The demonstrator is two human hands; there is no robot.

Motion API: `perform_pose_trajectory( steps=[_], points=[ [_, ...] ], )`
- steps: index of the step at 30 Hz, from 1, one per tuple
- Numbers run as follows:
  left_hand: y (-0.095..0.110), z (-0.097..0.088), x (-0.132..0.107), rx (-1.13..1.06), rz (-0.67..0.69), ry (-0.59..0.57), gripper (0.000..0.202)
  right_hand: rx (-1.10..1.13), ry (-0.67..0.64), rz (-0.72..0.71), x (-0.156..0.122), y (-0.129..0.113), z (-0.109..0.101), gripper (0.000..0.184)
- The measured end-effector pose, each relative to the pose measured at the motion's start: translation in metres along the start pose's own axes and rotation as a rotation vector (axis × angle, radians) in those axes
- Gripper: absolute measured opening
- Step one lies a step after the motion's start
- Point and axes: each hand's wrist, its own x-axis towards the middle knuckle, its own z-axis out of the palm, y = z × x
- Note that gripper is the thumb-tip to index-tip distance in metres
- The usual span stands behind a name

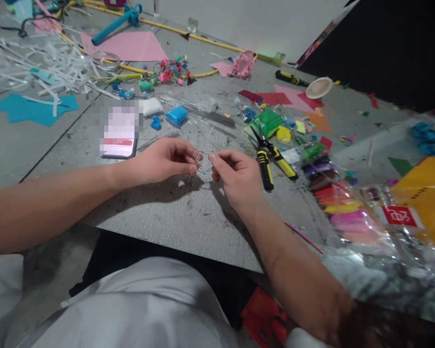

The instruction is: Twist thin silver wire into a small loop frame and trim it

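Between my two hands is a thin wire bent into a small loop (205, 171), held just above the grey tabletop. My left hand (170, 157) pinches the wire at the loop's left side, where short wire ends stick up and down. On the other side, the thumb and fingertips of my right hand (235, 171) close on the loop's right edge. A pair of pliers (273, 162) with black and yellow handles lies spread on the table right of my right hand. Left of my left hand rests a phone (119, 133) with a lit screen.
Thin straight wires (203, 113) lie behind my hands, near a blue clay packet (176, 115). Bagged coloured clay (348, 212) and a yellow envelope (424, 198) are at the right. White paper strips (54, 67) heap at the back left. The table edge (181, 244) runs near my lap.
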Motion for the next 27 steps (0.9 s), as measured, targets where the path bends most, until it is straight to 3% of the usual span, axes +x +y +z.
perform_pose_trajectory(
  steps=[27],
  points=[
    [0.0016, 0.002, -0.0033, 0.032, 0.005, 0.016, 0.036, -0.037, -0.01, -0.076, 0.0006, -0.0005, -0.0001, 0.022]
  ],
)
